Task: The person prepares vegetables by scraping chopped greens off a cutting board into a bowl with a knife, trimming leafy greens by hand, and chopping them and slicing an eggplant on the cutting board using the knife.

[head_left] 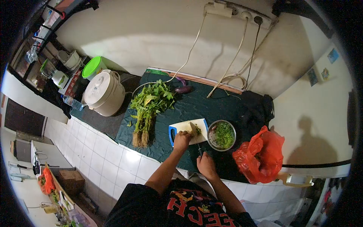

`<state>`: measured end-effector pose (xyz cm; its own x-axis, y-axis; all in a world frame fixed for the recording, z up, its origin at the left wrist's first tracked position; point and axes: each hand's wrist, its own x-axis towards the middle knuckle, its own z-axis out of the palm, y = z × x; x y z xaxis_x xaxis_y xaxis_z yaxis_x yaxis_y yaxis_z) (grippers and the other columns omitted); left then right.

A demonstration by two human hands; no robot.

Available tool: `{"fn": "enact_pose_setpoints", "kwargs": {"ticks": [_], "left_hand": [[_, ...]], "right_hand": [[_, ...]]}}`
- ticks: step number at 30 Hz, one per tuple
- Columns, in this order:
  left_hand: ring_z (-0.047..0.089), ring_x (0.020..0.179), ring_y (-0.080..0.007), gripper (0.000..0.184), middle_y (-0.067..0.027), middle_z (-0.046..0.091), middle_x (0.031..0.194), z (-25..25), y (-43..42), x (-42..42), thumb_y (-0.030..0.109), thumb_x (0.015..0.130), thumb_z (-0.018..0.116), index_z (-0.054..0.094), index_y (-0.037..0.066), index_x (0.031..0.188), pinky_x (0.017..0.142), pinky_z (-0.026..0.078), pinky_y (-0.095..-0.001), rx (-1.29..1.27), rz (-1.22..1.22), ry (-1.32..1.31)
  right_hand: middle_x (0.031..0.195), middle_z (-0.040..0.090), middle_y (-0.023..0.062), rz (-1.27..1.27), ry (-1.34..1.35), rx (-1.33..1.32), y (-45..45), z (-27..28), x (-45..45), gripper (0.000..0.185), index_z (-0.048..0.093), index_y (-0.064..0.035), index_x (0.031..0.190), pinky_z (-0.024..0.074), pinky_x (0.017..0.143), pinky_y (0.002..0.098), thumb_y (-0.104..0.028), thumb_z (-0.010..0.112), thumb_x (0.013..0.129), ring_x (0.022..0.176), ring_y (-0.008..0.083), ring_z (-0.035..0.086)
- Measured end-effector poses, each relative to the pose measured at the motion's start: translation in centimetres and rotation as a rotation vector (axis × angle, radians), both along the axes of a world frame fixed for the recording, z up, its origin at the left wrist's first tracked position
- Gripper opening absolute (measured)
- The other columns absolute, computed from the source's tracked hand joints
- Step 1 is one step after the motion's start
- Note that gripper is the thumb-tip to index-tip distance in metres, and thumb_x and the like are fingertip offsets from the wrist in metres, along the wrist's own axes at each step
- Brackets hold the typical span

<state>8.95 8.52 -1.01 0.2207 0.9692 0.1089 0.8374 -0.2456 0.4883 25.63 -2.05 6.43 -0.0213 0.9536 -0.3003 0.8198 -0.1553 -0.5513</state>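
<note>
My right hand (206,165) is closed around the dark handle of a knife (195,134). Its blade lies across a white cutting board (183,126) with blue edges. My left hand (183,140) rests on the board's near side, fingers closed and held close to the blade. They seem to press on a green vegetable, mostly hidden under the fingers. Small chopped green pieces (198,130) lie on the board past the blade. Right of the board stands a round metal bowl (210,145) with chopped greens (224,135) inside.
A bunch of leafy greens with roots (148,109) lies on the dark green cloth (166,149), near purple eggplants (183,89). A white rice cooker (103,93) stands at left. An open red plastic bag (261,155) sits at right. Cables (229,72) hang from a wall socket strip.
</note>
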Motion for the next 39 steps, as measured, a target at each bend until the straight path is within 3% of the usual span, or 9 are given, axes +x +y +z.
{"fn": "enact_pose_setpoints", "kwargs": {"ticks": [5, 7, 12, 19, 23, 28, 31, 34, 39], "left_hand": [[0.061, 0.098, -0.0305, 0.019, -0.0095, 0.065, 0.101, -1.2, -0.3, -1.3, 0.007, 0.078, 0.06, 0.069, 0.007, 0.094, 0.085, 0.051, -0.0407, 0.043, -0.166, 0.078], [0.06, 0.098, -0.0299, 0.022, -0.009, 0.064, 0.102, -1.0, -0.1, -1.6, 0.007, 0.078, 0.06, 0.069, 0.007, 0.097, 0.087, 0.05, -0.0406, 0.059, -0.209, 0.082], [0.06, 0.1, -0.0274, 0.028, -0.007, 0.062, 0.103, -1.2, -0.4, -1.9, 0.007, 0.08, 0.058, 0.071, 0.009, 0.105, 0.09, 0.051, -0.0384, 0.076, -0.242, 0.011], [0.059, 0.102, -0.0282, 0.028, -0.0091, 0.06, 0.103, -1.4, -0.3, -1.5, 0.007, 0.081, 0.057, 0.07, 0.009, 0.106, 0.089, 0.051, -0.0382, 0.03, -0.244, 0.058], [0.059, 0.102, -0.0299, 0.029, -0.0114, 0.059, 0.103, -1.3, -0.4, -1.3, 0.007, 0.081, 0.057, 0.069, 0.008, 0.107, 0.089, 0.051, -0.039, 0.036, -0.229, 0.062], [0.06, 0.099, -0.0319, 0.028, -0.013, 0.061, 0.102, -1.3, -0.5, -1.2, 0.006, 0.08, 0.057, 0.071, 0.007, 0.104, 0.088, 0.051, -0.0403, -0.032, -0.189, 0.044], [0.061, 0.099, -0.0339, 0.026, -0.0145, 0.063, 0.103, -1.2, -0.6, -1.0, 0.005, 0.081, 0.057, 0.072, 0.007, 0.102, 0.088, 0.052, -0.0412, -0.05, -0.115, -0.093], [0.06, 0.102, -0.035, 0.026, -0.0159, 0.063, 0.105, -0.8, -0.6, -0.9, 0.005, 0.081, 0.059, 0.073, 0.007, 0.102, 0.088, 0.052, -0.0414, -0.095, -0.067, -0.149], [0.063, 0.095, -0.0365, 0.018, -0.0172, 0.066, 0.097, -0.7, -0.3, -1.0, 0.007, 0.083, 0.063, 0.075, 0.006, 0.096, 0.085, 0.052, -0.0424, -0.099, -0.043, -0.217]], "right_hand": [[0.085, 0.065, 0.0304, 0.027, -0.022, -0.065, 0.2, 1.4, -0.6, 0.036, 0.051, 0.0114, 0.11, 0.0532, 0.072, 0.0526, -0.022, 0.049, 0.097, 0.08, 0.0466, 0.065], [0.081, 0.066, 0.0287, 0.018, -0.036, -0.052, 0.1, 1.1, -0.8, 0.042, 0.051, 0.0117, 0.117, 0.0547, 0.063, 0.0532, -0.025, 0.046, 0.098, 0.071, 0.0459, 0.066], [0.08, 0.067, 0.0286, 0.03, -0.106, -0.108, -0.5, -1.0, -1.5, 0.042, 0.047, 0.0121, 0.119, 0.0548, 0.065, 0.0524, -0.025, 0.045, 0.1, 0.074, 0.0444, 0.067], [0.085, 0.066, 0.0318, -0.008, -0.061, -0.163, -0.3, 0.7, -1.8, 0.033, 0.046, 0.0079, 0.107, 0.0544, 0.072, 0.0524, -0.024, 0.045, 0.1, 0.08, 0.0463, 0.067], [0.084, 0.066, 0.0314, -0.078, -0.026, -0.237, -0.2, -2.6, -1.8, 0.034, 0.046, 0.0084, 0.108, 0.0547, 0.071, 0.0521, -0.024, 0.046, 0.1, 0.079, 0.0465, 0.067], [0.083, 0.067, 0.0296, 0.054, -0.019, -0.001, 2.5, -1.2, -1.5, 0.033, 0.045, 0.007, 0.11, 0.0548, 0.068, 0.053, -0.025, 0.046, 0.1, 0.077, 0.0458, 0.067], [0.082, 0.066, 0.0298, 0.052, -0.091, -0.008, 2.3, 0.0, -1.9, 0.034, 0.044, 0.0077, 0.11, 0.0547, 0.066, 0.0533, -0.024, 0.047, 0.1, 0.076, 0.0454, 0.067], [0.08, 0.067, 0.027, -0.044, -0.055, -0.086, 1.1, -3.7, -2.2, 0.036, 0.051, 0.0082, 0.109, 0.0544, 0.064, 0.0529, -0.026, 0.046, 0.1, 0.074, 0.0436, 0.067], [0.082, 0.066, 0.0293, -0.026, -0.056, -0.106, 3.0, -3.0, -2.5, 0.034, 0.046, 0.008, 0.11, 0.0547, 0.066, 0.0531, -0.025, 0.047, 0.1, 0.077, 0.0464, 0.067]]}}
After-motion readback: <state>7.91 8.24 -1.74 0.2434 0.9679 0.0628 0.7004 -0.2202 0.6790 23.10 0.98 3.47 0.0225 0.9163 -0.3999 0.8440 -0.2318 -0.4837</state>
